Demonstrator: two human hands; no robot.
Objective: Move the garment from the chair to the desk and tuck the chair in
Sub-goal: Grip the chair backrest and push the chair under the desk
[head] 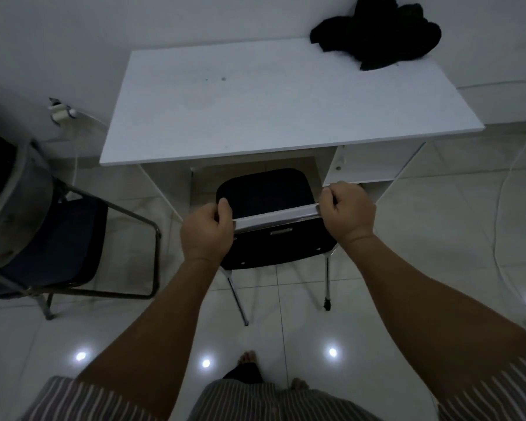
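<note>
A black garment (377, 34) lies bunched on the far right corner of the white desk (255, 110). A black chair (264, 192) with metal legs stands in front of the desk, its seat partly under the desktop's front edge. My left hand (208, 232) grips the left end of the chair's backrest top rail. My right hand (346, 211) grips the right end of that rail. Both fists are closed around the rail.
A second folding chair (58, 238) with a dark seat stands to the left, close to the desk's left leg. A wall plug with a white cable (63, 112) is behind it. Another cable (510, 177) trails on the tiled floor at right.
</note>
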